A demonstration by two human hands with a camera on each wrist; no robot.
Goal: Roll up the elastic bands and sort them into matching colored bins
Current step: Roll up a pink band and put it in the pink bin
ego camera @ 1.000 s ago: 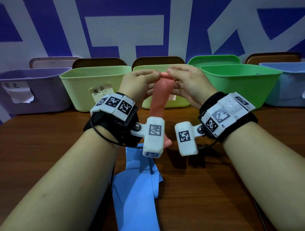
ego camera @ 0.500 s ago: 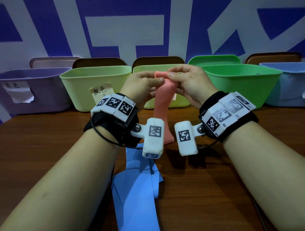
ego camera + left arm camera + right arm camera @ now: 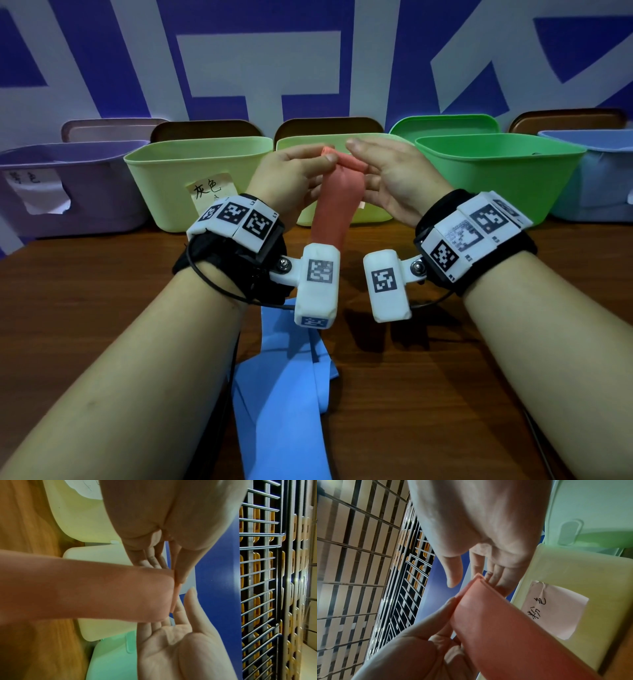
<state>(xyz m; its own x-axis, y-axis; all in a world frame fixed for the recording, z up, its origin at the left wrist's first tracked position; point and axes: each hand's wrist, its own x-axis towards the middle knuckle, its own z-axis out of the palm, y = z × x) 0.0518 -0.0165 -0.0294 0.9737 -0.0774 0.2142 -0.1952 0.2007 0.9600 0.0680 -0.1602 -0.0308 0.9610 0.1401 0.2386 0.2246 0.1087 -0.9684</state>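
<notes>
The pink elastic band (image 3: 337, 205) is hanging above the wooden table (image 3: 85, 308) before the bins, the left hand (image 3: 291, 178) pinching its folded top edge while the right hand (image 3: 394, 178), fingers straight, is supporting the other end, probably starting a roll.

Both forearms are bare, no sleeves; each wrist wears a black strap topped by a row of white blocks printed with black square-code markers; the left wrist band (image 3: 236, 226) trails a thin black cable (image 3: 219, 291) looping beneath it; off each band a silver screw fixes a white bracket to a rounded white camera pod (image 3: 318, 284), itself marked; the right wrist band (image 3: 472, 236) matches.
</notes>
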